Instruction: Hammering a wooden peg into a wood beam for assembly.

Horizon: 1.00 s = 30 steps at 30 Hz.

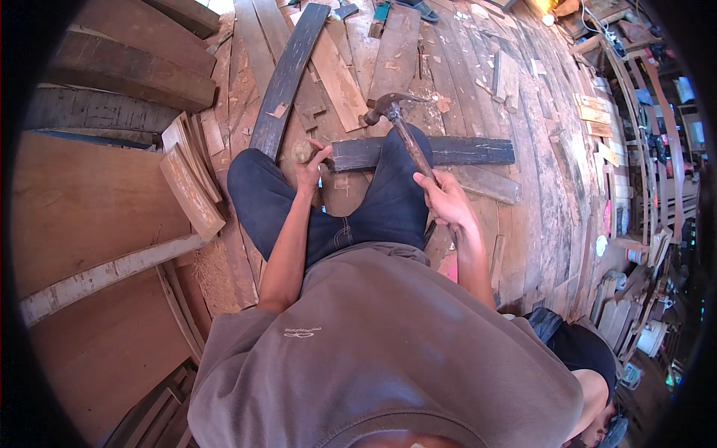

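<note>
In my right hand (pixel 446 198) is a claw hammer (pixel 409 142), gripped low on its brown handle. Its metal head is raised in front of my right knee. My left hand (pixel 310 170) is closed around a round-ended wooden handle (pixel 302 151); the tool's lower part is hidden, so its kind is unclear. Just right of that hand lies the near end of a dark, weathered beam (pixel 474 150). The beam runs crosswise beneath my right leg. Between my thighs is a brown wooden surface (pixel 342 187). The hammer head is apart from the handle in my left hand.
Another dark beam (pixel 291 78) stretches away beyond my left knee. Wood offcuts (pixel 506 78) and chips litter the plank floor (pixel 549 216). Large timbers (pixel 127 71) and stacked boards (pixel 193 175) stand at left. Another person (pixel 594 366) is behind me at lower right.
</note>
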Each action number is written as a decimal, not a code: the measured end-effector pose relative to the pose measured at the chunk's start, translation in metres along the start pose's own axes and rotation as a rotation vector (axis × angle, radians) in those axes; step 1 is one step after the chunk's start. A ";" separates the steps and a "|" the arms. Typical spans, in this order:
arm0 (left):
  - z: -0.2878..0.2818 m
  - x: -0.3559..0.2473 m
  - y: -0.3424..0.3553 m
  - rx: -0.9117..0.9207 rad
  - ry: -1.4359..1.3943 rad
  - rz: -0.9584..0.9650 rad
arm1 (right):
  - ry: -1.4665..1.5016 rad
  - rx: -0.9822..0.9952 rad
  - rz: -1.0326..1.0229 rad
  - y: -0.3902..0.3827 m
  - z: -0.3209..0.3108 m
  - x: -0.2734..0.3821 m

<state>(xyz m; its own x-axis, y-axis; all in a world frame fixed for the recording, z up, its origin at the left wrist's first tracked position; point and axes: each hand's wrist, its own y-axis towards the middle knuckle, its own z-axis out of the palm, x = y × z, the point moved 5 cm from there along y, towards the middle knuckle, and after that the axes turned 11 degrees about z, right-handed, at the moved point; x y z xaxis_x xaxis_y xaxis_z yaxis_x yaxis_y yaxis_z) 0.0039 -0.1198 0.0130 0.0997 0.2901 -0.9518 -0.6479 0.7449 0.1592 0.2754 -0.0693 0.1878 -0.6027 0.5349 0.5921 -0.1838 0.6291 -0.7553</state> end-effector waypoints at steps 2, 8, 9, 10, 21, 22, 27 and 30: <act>0.005 -0.005 -0.002 0.031 -0.006 0.050 | 0.006 0.009 -0.010 0.000 -0.001 0.000; 0.008 -0.007 -0.004 0.034 0.014 0.027 | 0.002 -0.009 -0.016 -0.001 -0.003 -0.001; 0.008 -0.006 -0.004 0.034 0.014 0.027 | -0.001 -0.010 -0.021 -0.002 -0.003 -0.001; 0.008 -0.005 -0.004 0.043 0.036 0.042 | -0.002 -0.010 -0.020 -0.002 -0.004 -0.001; 0.021 -0.005 -0.008 0.160 0.159 0.069 | -0.014 0.008 -0.030 0.000 -0.001 -0.009; 0.018 -0.004 -0.007 0.167 0.149 0.048 | -0.013 0.009 -0.032 0.000 0.000 -0.008; 0.027 -0.009 -0.003 0.198 0.167 0.021 | -0.015 0.028 -0.047 -0.001 0.003 -0.007; 0.036 -0.006 -0.003 0.277 0.280 0.024 | -0.057 -0.001 -0.049 -0.005 0.005 -0.002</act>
<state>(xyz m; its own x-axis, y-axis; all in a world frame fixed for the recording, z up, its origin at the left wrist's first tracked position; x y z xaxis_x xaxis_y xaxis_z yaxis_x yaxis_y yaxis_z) 0.0329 -0.1023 0.0277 -0.1474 0.1629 -0.9756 -0.4150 0.8851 0.2105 0.2734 -0.0764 0.1883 -0.6362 0.4707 0.6113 -0.2131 0.6544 -0.7255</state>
